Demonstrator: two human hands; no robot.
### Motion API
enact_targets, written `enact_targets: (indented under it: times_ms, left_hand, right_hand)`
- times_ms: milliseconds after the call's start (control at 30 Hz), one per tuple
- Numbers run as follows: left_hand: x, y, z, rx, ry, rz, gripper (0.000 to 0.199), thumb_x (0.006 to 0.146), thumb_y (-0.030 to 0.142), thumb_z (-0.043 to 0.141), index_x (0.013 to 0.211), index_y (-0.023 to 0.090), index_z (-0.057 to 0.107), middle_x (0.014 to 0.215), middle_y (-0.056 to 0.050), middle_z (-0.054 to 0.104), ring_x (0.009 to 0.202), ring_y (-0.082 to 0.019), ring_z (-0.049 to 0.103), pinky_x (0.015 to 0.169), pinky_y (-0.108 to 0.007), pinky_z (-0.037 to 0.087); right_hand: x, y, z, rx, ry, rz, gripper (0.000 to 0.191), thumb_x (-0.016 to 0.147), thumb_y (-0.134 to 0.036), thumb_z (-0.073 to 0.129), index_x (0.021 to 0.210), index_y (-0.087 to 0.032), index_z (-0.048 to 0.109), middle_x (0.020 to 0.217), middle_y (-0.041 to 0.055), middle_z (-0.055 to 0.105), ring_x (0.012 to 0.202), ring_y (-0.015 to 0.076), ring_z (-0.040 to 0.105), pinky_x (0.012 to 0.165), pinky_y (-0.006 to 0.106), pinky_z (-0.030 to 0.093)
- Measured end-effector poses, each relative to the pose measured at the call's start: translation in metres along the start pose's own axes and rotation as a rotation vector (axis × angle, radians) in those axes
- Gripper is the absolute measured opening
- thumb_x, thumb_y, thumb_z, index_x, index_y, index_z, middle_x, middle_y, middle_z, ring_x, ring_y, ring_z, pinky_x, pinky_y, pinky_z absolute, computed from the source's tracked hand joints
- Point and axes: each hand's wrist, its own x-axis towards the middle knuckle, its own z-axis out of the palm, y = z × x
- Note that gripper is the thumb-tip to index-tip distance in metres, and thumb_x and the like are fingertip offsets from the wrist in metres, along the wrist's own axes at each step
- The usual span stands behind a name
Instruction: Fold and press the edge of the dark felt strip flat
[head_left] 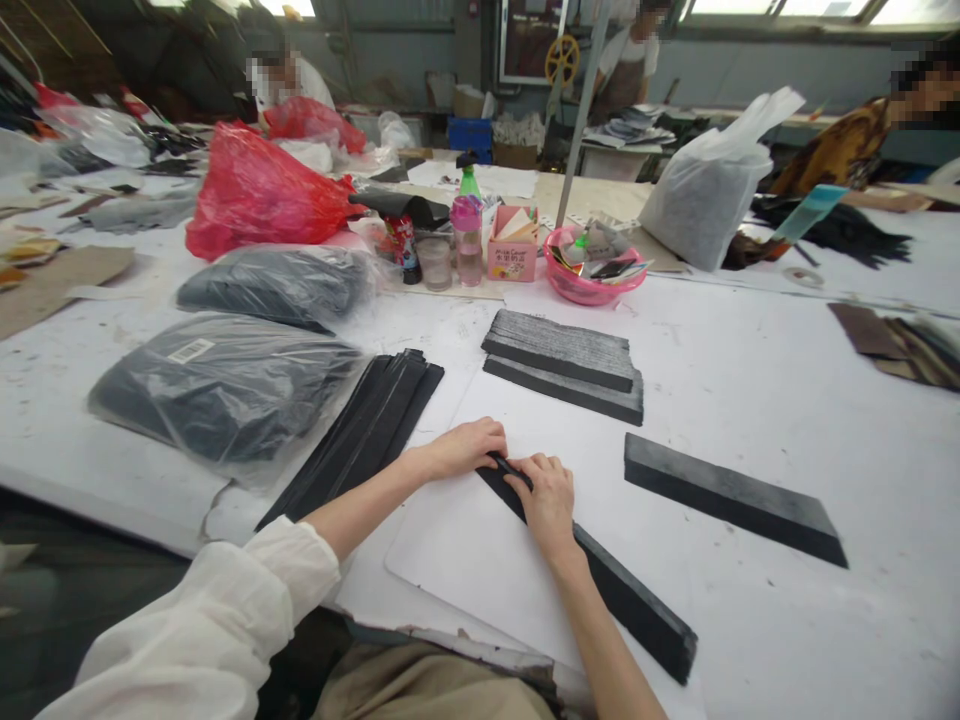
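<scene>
A long black strip [637, 590] lies slantwise on the white table in front of me. My left hand [474, 446] grips its far end, fingers closed on the edge. Close beside it, my right hand [546, 495] pinches the same strip, where the edge looks rolled or folded over between the two hands. The forearm of my right arm crosses over the middle of the strip and hides part of it. Left of my hands lies a bundle of black strips [367, 420]. Beyond them rests a stack of dark strips [559, 350] with grey upper faces, and to the right a single dark strip [731, 498].
Clear plastic bags of dark material [232, 390] lie at the left. Farther back are a red bag [262, 195], a pink bottle [467, 240], a pink box [513, 250], a pink basket [592, 290] and a white bag [701, 185]. Several people are at the far tables.
</scene>
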Motion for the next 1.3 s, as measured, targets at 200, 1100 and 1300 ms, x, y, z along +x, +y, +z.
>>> enact_targets:
  times_ms: [200,1100,1300]
  left_hand:
    - [-0.002,0.001,0.000,-0.014,0.013,0.017,0.008,0.082,0.015,0.063,0.089,0.018,0.064,0.095,-0.004,0.058,0.094,-0.017,0.054,0.081,-0.026,0.045]
    - [-0.013,-0.020,-0.006,0.160,0.136,0.195,0.016,0.091,0.017,0.049,0.096,0.019,0.064,0.101,-0.007,0.060,0.102,-0.018,0.051,0.092,-0.032,0.043]
    - [-0.015,-0.019,-0.002,0.209,0.146,0.205,0.018,0.092,0.018,0.047,0.101,0.019,0.063,0.099,-0.008,0.061,0.100,-0.018,0.053,0.091,-0.034,0.044]
  right_hand:
    - [-0.001,-0.001,-0.001,-0.010,-0.008,-0.024,0.010,0.087,-0.028,0.063,0.095,-0.028,0.067,0.089,0.0010,0.062,0.090,0.0201,0.049,0.079,0.033,0.032]
    - [0.017,-0.019,0.020,-0.168,0.045,-0.001,0.004,0.086,-0.026,0.063,0.088,-0.022,0.062,0.089,0.0027,0.059,0.089,0.0212,0.048,0.077,0.034,0.032]
    - [0.016,-0.021,0.017,-0.206,0.047,-0.007,0.004,0.086,-0.025,0.063,0.085,-0.022,0.060,0.088,0.0028,0.059,0.088,0.0210,0.048,0.078,0.034,0.032]
